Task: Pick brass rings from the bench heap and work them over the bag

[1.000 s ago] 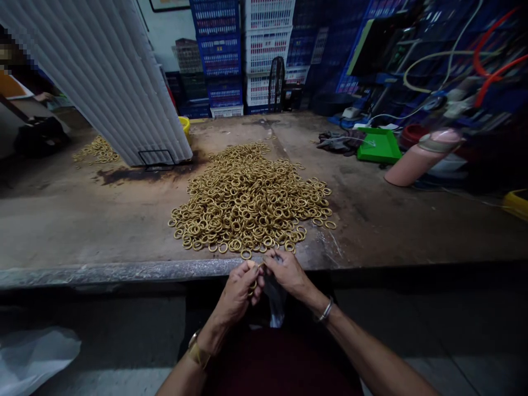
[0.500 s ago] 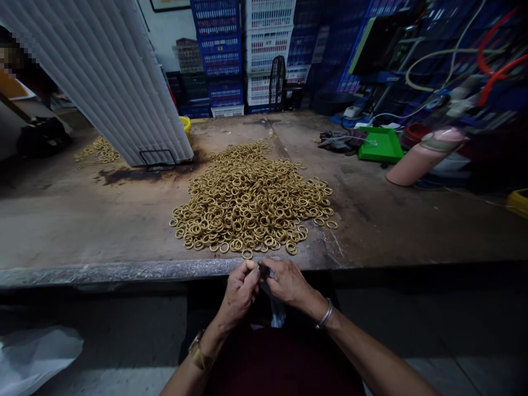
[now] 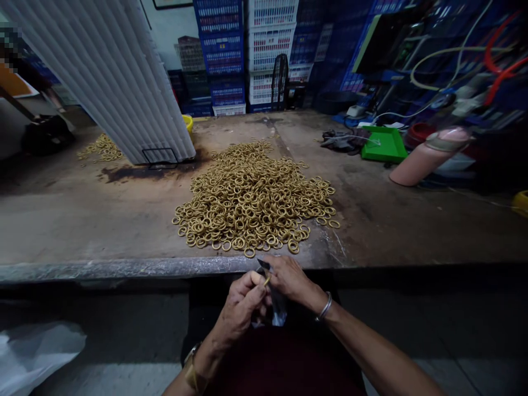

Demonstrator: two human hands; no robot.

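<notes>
My left hand [image 3: 243, 302] pinches one brass-coloured ring [image 3: 267, 281] between thumb and forefinger, below the table's front edge. Just right of it, my right hand [image 3: 291, 278] is closed on a small knife [image 3: 263, 264]; only its dark, pointed blade shows and the handle is hidden in the fingers. The two hands almost touch. Beneath them hangs a strip of pale, bluish plastic or cloth [image 3: 279, 312]. In front of both hands, a large heap of similar rings [image 3: 251, 198] is spread over the wooden table [image 3: 371, 220].
A tall corrugated white panel [image 3: 124, 82] leans on the left, with a smaller ring pile [image 3: 103, 147] behind it. To the right stand a green tray [image 3: 383, 144] and a pink bottle [image 3: 429, 157]. Stacked crates [image 3: 225, 52] line the back. A white bag [image 3: 37, 352] lies lower left.
My left hand has drawn down and slightly right, and the ring in its fingertips now shows. The knife's blade is now more exposed above my right fingers. The view has shifted slightly.
</notes>
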